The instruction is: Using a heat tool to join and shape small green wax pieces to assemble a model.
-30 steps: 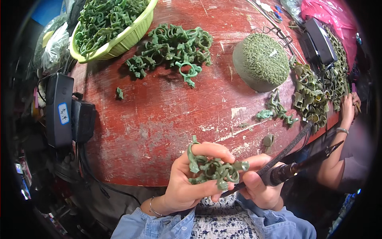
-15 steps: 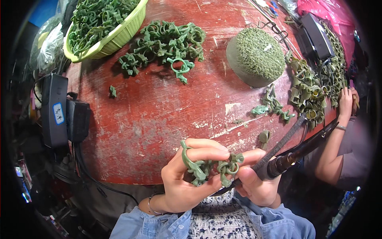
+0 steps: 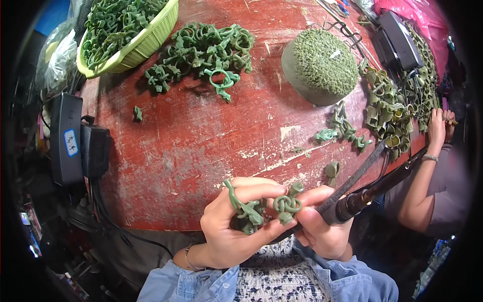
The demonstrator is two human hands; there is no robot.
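A yellow-green basket (image 3: 132, 56) is noted at the left of the bench (image 3: 191, 166). Over the near edge, green ring pieces (image 3: 250, 212) are cupped in the left hand (image 3: 221, 226), with a looped green piece (image 3: 287, 204) pinched at its fingertips; a black tool (image 3: 347, 207) is gripped in the right hand (image 3: 326, 236), contact with the looped piece being unclear.

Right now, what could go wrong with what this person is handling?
The left hand holds a bunch of green pieces, so one might slip out. The right hand carries a black tool with its thumb at a looped green piece, so either grip may loosen. In this view, the tool points toward a neighbour's forearm and could perhaps bump it.
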